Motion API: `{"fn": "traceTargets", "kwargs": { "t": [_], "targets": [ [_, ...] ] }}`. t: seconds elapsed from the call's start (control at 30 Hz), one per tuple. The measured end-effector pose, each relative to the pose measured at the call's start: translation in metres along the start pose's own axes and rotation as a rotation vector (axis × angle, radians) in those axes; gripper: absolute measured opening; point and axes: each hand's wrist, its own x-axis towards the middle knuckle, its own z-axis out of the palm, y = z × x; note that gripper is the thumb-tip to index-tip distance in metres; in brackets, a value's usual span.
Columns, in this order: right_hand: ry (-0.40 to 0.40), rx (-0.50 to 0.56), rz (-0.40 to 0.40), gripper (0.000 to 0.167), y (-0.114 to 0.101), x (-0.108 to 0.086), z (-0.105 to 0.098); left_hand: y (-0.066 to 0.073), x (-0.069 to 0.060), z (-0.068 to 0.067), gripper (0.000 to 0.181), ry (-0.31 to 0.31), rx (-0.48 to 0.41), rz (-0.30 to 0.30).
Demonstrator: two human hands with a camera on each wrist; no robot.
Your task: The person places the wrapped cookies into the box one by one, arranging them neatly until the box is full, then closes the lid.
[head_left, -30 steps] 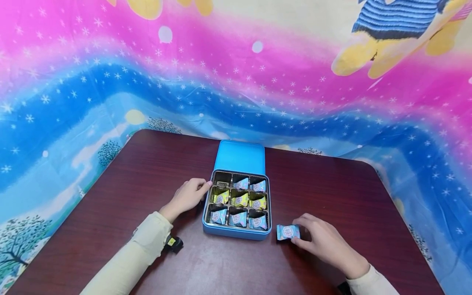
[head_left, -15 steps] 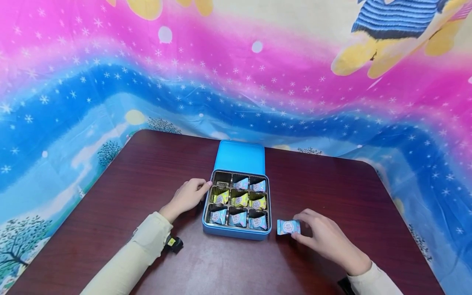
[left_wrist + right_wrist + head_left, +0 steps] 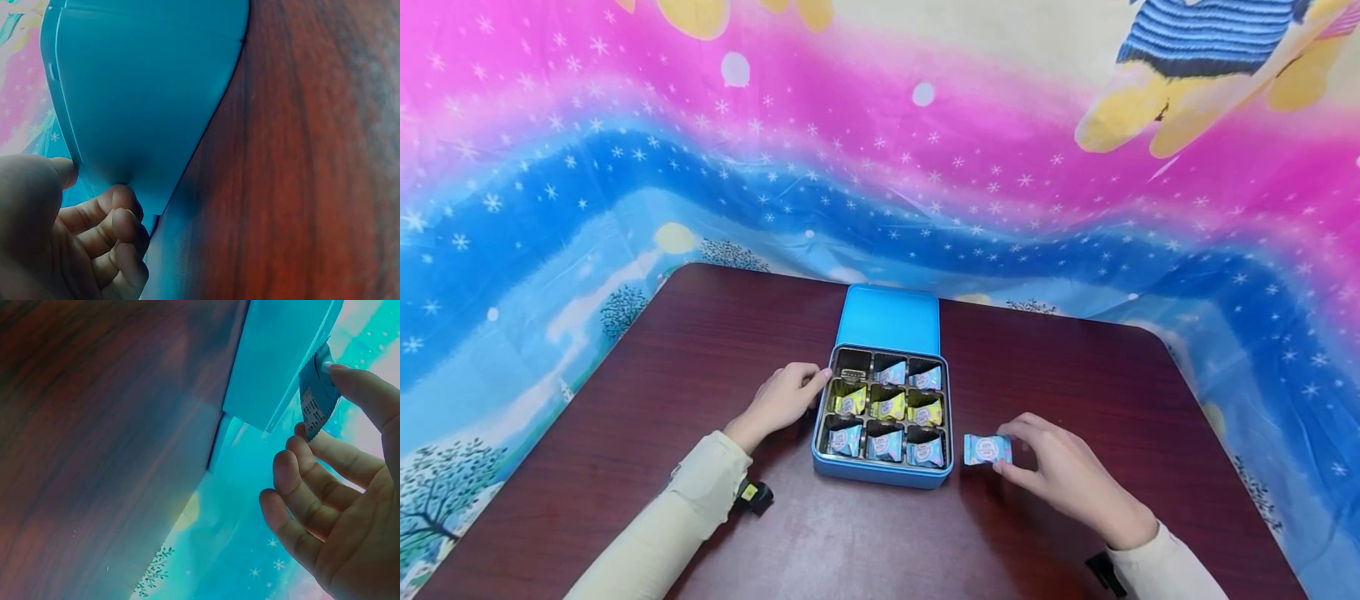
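Note:
My right hand (image 3: 1060, 471) pinches a blue wrapped candy (image 3: 987, 449) between thumb and fingers, just right of the tin and held above the table. In the right wrist view the candy (image 3: 317, 394) is seen edge-on with printed text, the lower fingers loosely bent. A blue tin (image 3: 880, 475) stands with its lid (image 3: 889, 318) tipped back. Blue candies fill the front row, yellow candies (image 3: 888, 406) the middle row, and two blue ones lie at the back. The back-left compartment shows its shiny bottom. My left hand (image 3: 784, 396) holds the tin's left side, thumb at the rim, fingers curled against the wall (image 3: 144, 94).
The dark red-brown table (image 3: 700, 333) extends around the tin on both sides. A colourful printed cloth (image 3: 880, 183) hangs behind it. Small black devices (image 3: 756, 495) sit at both wrists.
My right hand has moved slightly away from me, carrying the candy a little farther back beside the tin. The left hand and the tin stay where they were.

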Motion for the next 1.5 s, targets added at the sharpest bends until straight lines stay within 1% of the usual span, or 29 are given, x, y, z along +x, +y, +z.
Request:
{"fn": "traceTargets", "kwargs": {
  "t": [0.2,0.37,0.6,0.87,1.17,1.5],
  "targets": [
    [0.001,0.013,0.019,0.030,-0.001,0.005,-0.001,0.000,0.000,0.000,0.045,0.003,0.007,-0.004],
    [0.004,0.040,0.014,0.030,-0.001,0.009,0.000,0.000,0.000,0.000,0.044,-0.003,0.004,-0.016],
    [0.012,0.060,0.004,0.030,-0.001,0.015,0.005,0.001,0.000,0.000,0.043,-0.002,0.009,-0.003],
    [0.015,0.095,0.021,0.030,-0.004,0.020,0.007,0.001,-0.001,0.000,0.044,0.001,0.007,-0.002],
    [0.030,0.095,-0.004,0.028,-0.008,0.025,0.006,0.001,-0.001,0.000,0.044,0.000,0.006,-0.002],
    [0.045,0.124,-0.025,0.030,-0.014,0.036,0.013,0.001,0.000,0.000,0.045,0.002,0.007,-0.002]
  ]
}}
